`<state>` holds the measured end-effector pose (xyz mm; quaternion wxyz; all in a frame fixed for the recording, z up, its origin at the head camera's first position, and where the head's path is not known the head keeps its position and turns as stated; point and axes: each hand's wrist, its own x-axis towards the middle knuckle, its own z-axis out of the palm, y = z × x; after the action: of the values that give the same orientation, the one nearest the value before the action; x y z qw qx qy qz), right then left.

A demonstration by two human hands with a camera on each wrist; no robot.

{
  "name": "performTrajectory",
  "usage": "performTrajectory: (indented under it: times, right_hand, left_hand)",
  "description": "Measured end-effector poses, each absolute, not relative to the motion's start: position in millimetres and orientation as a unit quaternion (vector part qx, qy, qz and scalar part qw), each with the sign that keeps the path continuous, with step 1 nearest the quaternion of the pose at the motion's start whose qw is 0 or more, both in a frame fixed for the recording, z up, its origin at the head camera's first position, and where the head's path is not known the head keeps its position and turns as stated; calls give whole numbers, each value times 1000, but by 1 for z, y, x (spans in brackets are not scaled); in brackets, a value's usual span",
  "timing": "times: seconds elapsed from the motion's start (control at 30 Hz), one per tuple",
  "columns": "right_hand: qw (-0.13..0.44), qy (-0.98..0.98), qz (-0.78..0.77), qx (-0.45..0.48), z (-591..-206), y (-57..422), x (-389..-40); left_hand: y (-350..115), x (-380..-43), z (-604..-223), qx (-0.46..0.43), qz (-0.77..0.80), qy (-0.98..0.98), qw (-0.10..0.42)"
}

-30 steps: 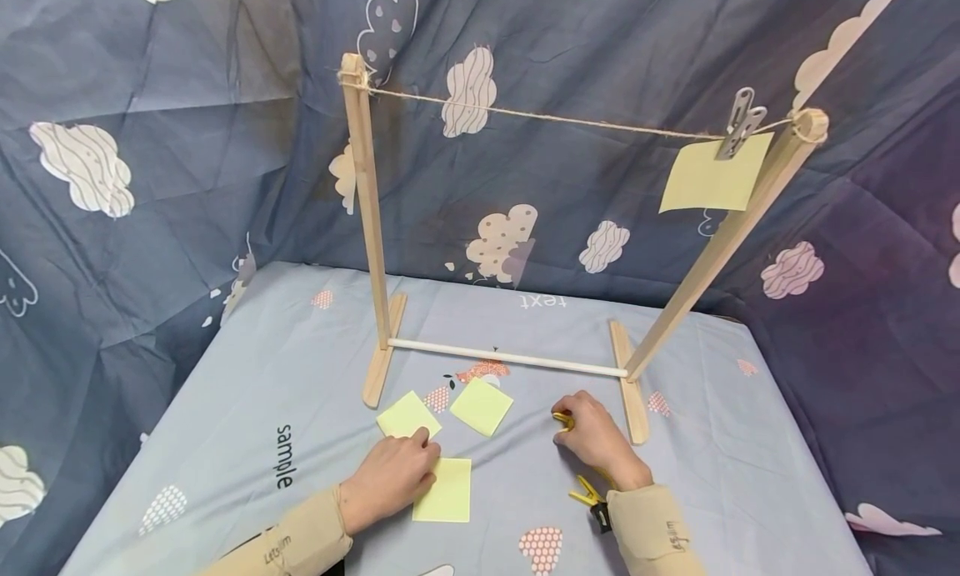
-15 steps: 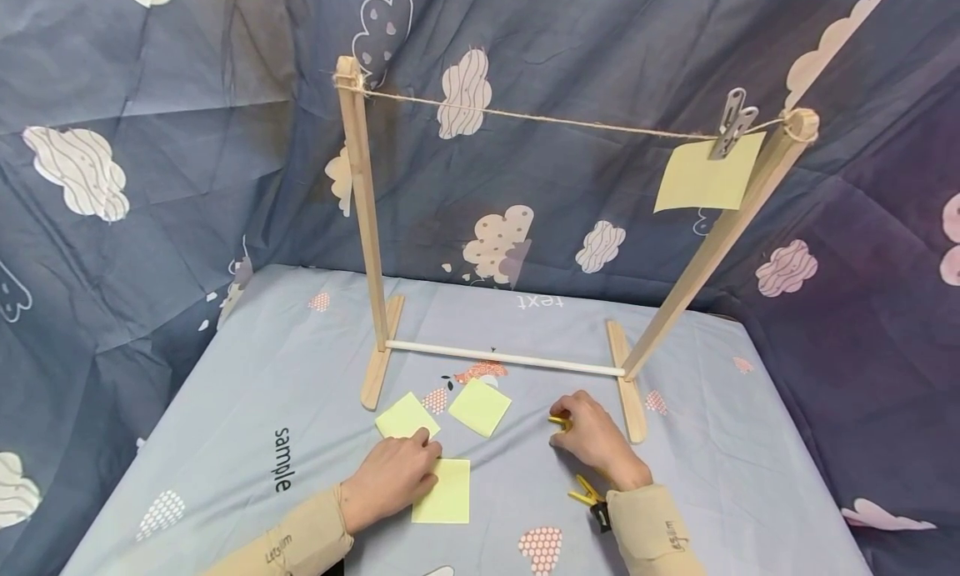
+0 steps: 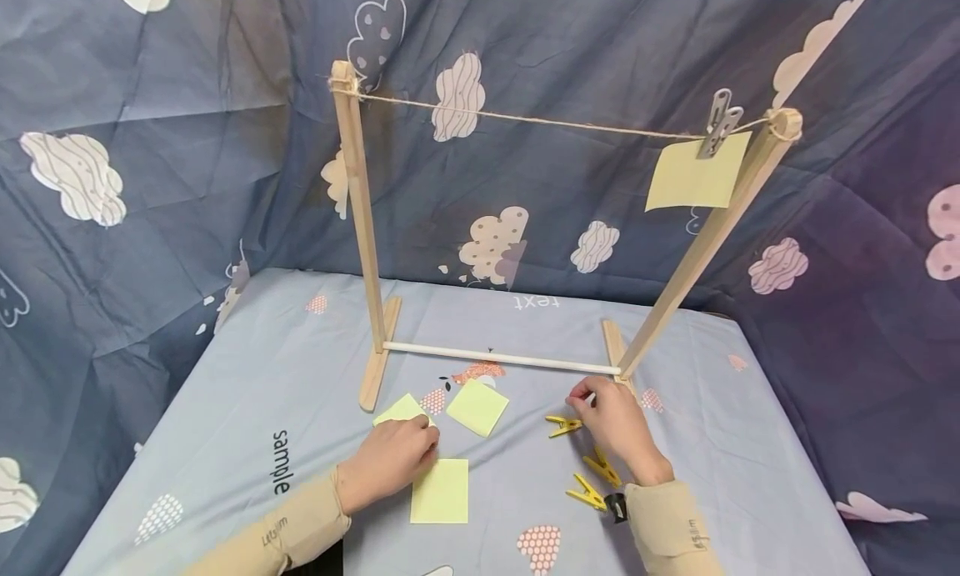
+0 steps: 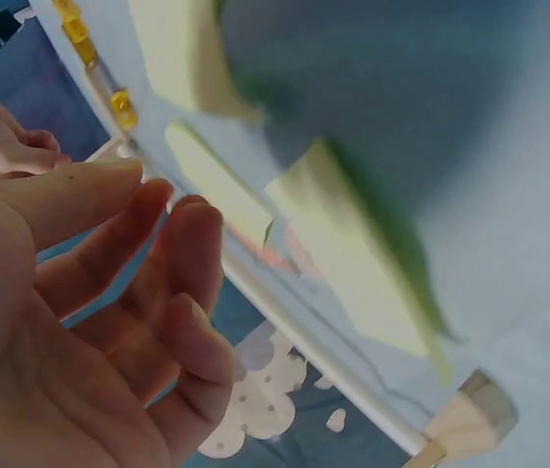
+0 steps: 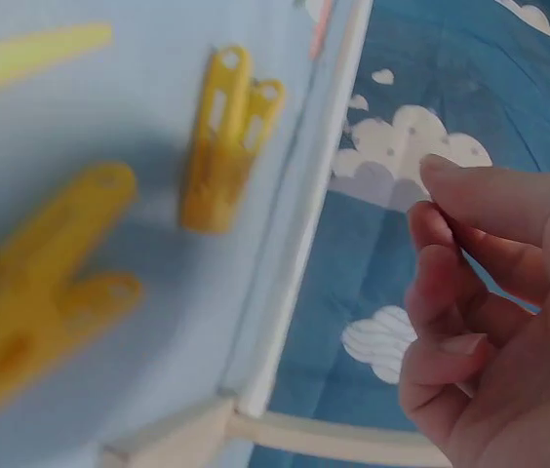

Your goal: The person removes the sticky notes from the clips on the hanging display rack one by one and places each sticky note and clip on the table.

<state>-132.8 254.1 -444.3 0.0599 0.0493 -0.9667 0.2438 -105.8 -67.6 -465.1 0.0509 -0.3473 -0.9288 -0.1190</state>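
Observation:
In the head view my left hand (image 3: 392,459) is over the table between two yellow-green paper squares, partly covering the far one (image 3: 397,408). The near square (image 3: 441,494) lies beside its thumb; a third (image 3: 477,407) lies to the right. In the left wrist view, my left hand's loosely bent fingers hold nothing. Just above the table, my right hand (image 3: 618,422) has bent fingers with nothing between them, as the right wrist view confirms. Near it lie a yellow clothespin (image 3: 563,427), a second clothespin (image 3: 602,467) and a third clothespin (image 3: 586,494).
A wooden frame (image 3: 362,226) stands at the back, with a white rod (image 3: 502,358) low across it. Along its top runs a twine line (image 3: 525,120). A metal clip (image 3: 718,130) holds a yellow paper square (image 3: 693,180) on the line's right end.
My right hand has let go of a yellow clothespin and shifted slightly away and to the right. The clothespin now lies on the table. My left hand has barely moved.

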Motion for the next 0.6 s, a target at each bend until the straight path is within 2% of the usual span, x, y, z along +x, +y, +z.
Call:
performTrajectory:
  times: [0.27,0.47,0.6]
  right_hand:
    - [137,-955,258,49,-407,272,-134]
    - [223,-939,253,73,-367,285,-134]
    - [300,-915,255,92,-334,290,-135]
  left_hand:
    - [-69,-125,-433,-343,-161,-922,85]
    - [-68,-145,-391,-325,-197,-920,99]
    - [-65,-156,-359,-321,-211,-916,117]
